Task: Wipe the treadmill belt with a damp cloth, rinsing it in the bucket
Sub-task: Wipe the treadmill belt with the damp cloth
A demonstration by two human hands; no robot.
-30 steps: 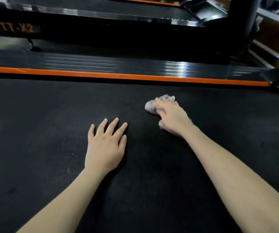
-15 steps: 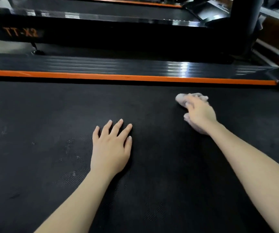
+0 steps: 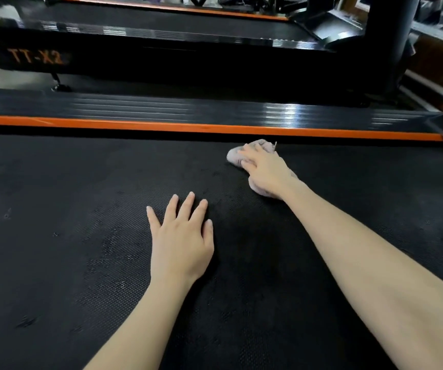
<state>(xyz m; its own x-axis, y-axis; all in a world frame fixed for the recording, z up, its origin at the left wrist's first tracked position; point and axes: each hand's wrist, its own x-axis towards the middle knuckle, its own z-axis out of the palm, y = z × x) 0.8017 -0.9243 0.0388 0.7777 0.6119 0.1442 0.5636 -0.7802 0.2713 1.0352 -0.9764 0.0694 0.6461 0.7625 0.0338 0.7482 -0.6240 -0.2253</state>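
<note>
We see the black, textured treadmill belt (image 3: 81, 196) lying flat, mottled with darker patches. The pale pinkish cloth (image 3: 234, 157) sits bunched on it, just beside the orange edge strip (image 3: 161, 126), pressed down under our right hand (image 3: 267, 170).

Bare black textured treadmill belt (image 3: 81, 263) spreads wide to the left of the flat left hand (image 3: 181, 241) and to the right of the right hand (image 3: 265, 169), which presses a crumpled pale pink cloth (image 3: 235, 156). A gap of belt separates the two hands. An orange edge strip (image 3: 215, 128) and a ribbed black side rail (image 3: 161, 108) bound the far side, just beyond the cloth.
</note>
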